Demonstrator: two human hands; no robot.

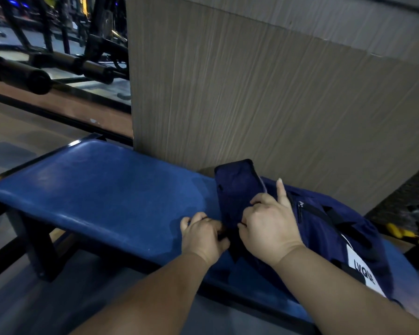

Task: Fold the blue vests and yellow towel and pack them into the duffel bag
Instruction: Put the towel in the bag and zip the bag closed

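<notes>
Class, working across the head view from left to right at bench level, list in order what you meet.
Bare blue bench seat → left hand → right hand → white label on the duffel bag → yellow objects at the far right.

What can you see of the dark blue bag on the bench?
The duffel bag is navy fabric with black straps, a zip and a white label with dark lettering. It lies slack on the blue bench beside the wood-grain wall, one end raised. The left hand and right hand grip that end.
</notes>
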